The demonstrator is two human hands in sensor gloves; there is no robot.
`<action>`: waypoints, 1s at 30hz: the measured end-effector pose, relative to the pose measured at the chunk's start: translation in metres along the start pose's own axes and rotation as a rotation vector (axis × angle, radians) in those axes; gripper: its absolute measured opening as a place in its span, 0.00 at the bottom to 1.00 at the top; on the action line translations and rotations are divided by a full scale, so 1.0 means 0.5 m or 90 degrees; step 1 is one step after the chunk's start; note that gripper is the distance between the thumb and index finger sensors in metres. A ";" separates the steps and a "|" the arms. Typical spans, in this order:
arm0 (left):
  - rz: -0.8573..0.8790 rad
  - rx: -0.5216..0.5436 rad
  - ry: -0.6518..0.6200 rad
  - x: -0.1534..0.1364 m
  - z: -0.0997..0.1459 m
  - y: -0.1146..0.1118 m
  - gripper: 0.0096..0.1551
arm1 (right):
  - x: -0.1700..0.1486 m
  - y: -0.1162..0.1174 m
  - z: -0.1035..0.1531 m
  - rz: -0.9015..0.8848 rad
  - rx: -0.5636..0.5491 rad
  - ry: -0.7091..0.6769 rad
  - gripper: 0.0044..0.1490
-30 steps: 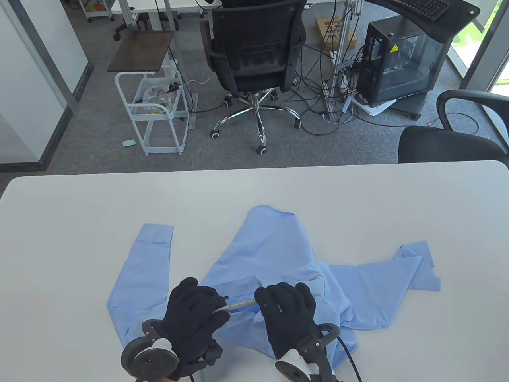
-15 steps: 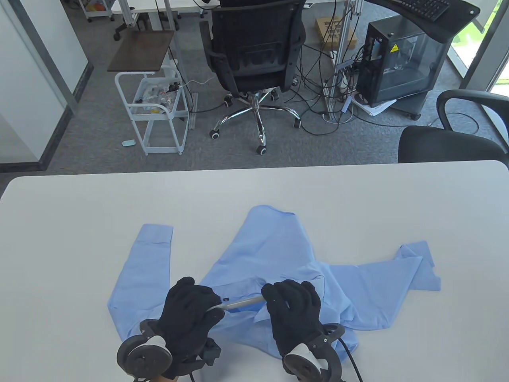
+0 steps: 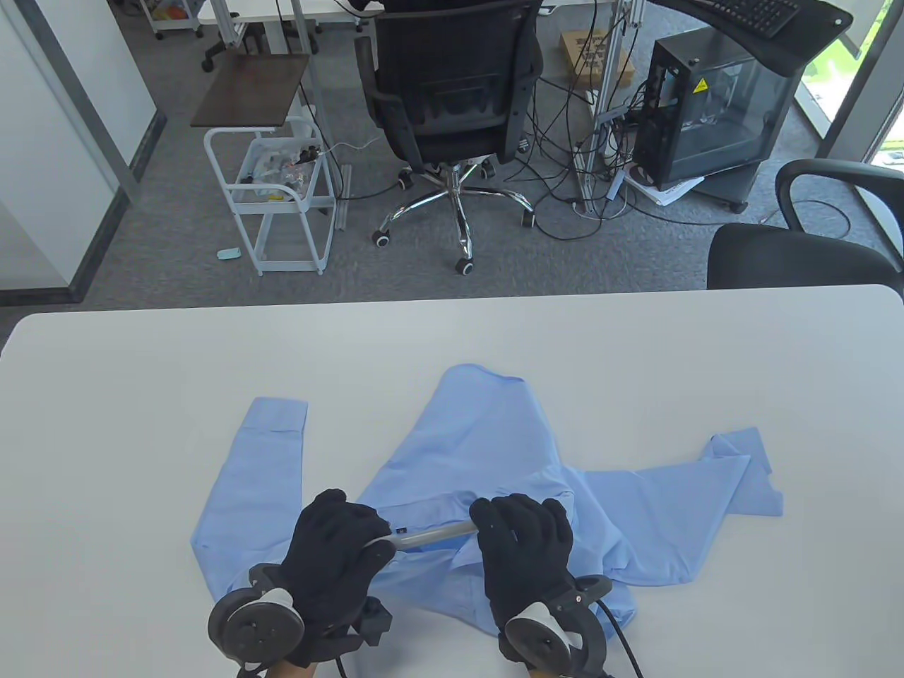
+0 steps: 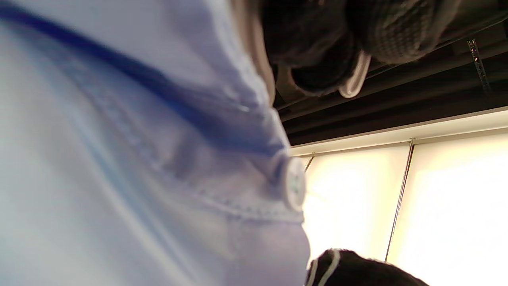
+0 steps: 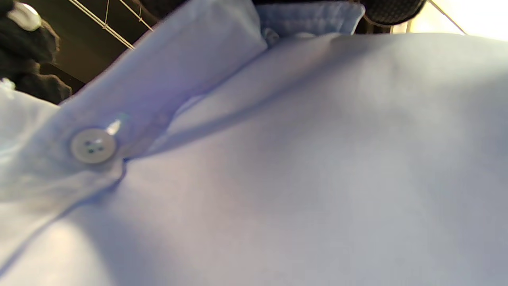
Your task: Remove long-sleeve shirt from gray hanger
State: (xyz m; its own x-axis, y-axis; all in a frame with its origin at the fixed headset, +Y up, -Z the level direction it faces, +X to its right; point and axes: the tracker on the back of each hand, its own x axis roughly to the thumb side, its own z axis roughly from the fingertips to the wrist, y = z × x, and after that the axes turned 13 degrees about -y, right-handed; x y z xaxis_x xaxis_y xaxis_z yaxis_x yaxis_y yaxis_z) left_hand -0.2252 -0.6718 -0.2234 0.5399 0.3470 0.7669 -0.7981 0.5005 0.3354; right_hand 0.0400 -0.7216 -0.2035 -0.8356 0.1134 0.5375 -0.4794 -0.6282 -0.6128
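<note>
A light blue long-sleeve shirt lies spread on the white table, sleeves out to both sides. A gray hanger shows as a short bar between my hands near the collar; the rest is hidden in the shirt. My left hand grips the bar's left end. My right hand holds the shirt collar at the bar's right end. The left wrist view shows blue fabric with a button, and my fingers curled around a pale piece. The right wrist view shows the collar and a button up close.
The table's far edge runs across the middle of the view. Beyond it stand a black office chair, a white cart, a computer case and a second chair at the right.
My right hand has shifted right and slightly away, exposing more of the gray bar. My left hand has drawn slightly back toward the near edge, still on the hanger.
</note>
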 end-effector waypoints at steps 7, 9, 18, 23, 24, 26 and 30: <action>0.015 0.002 0.009 -0.012 0.002 0.007 0.25 | -0.008 -0.001 0.000 0.000 0.002 0.019 0.26; 0.016 0.004 0.017 -0.018 0.003 0.008 0.25 | -0.010 0.001 0.000 0.003 0.007 0.022 0.26; 0.033 0.026 0.043 -0.039 0.008 0.024 0.25 | -0.018 -0.004 0.005 0.025 0.000 0.053 0.26; 0.038 0.032 0.045 -0.041 0.009 0.029 0.25 | -0.020 -0.007 0.005 0.042 -0.013 0.068 0.27; 0.039 0.033 0.045 -0.042 0.009 0.031 0.25 | -0.021 -0.008 0.006 0.043 -0.016 0.071 0.28; 0.040 0.035 0.046 -0.042 0.010 0.032 0.25 | -0.022 -0.008 0.006 0.048 -0.015 0.075 0.28; 0.037 0.034 0.043 -0.043 0.011 0.031 0.25 | -0.029 -0.003 0.007 0.042 0.012 0.105 0.31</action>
State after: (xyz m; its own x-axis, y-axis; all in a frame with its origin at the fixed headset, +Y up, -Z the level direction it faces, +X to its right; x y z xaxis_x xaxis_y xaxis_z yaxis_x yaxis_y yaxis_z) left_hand -0.2504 -0.6757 -0.2318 0.5078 0.4283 0.7475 -0.8406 0.4362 0.3211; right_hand 0.0537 -0.7251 -0.2080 -0.8983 0.1952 0.3937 -0.4186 -0.6523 -0.6318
